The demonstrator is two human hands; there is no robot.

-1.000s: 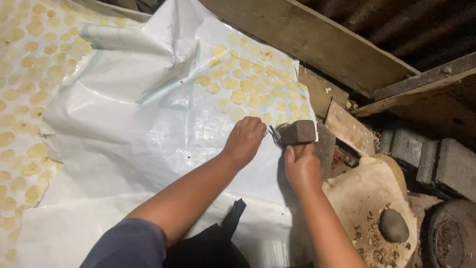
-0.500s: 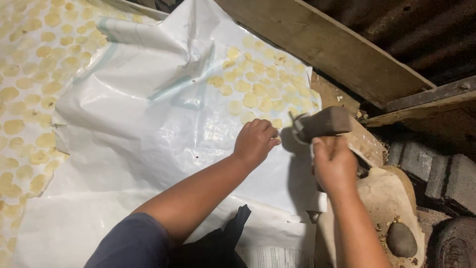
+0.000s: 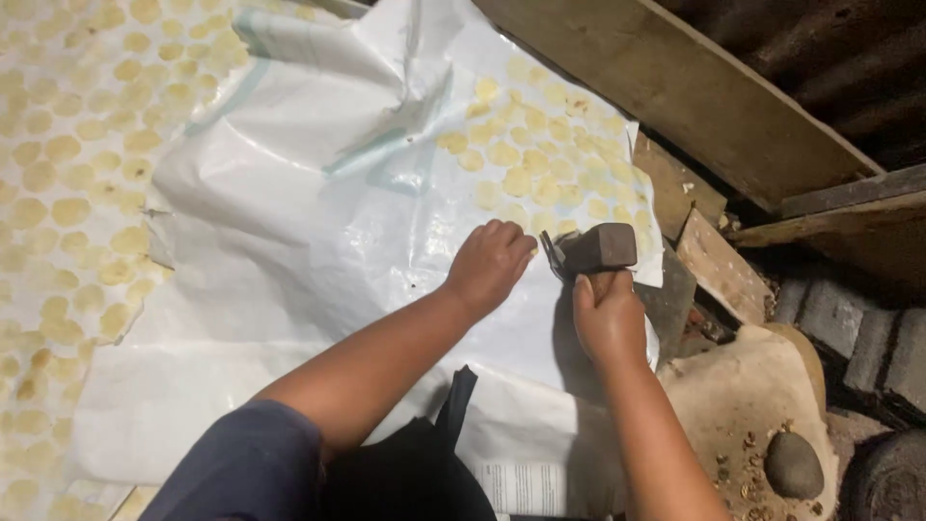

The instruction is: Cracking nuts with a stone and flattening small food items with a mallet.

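A wide white plastic sheet [image 3: 318, 251], crumpled and glossy, covers most of the surface, with rows of pale yellow round pieces [image 3: 540, 145] laid out toward its far right corner and more along its left edge. At the sheet's right edge the work looks like a hammering step: the right hand [image 3: 606, 316] is closed around the handle of a hammer [image 3: 593, 249], its dark blocky head raised just above the sheet, while the left hand [image 3: 490, 265], fingers curled, presses the sheet just beside the head; whether it pinches anything I cannot tell. A clean blow calls for keeping those fingers clear. Beyond the edge lies a grey stone [image 3: 794, 465].
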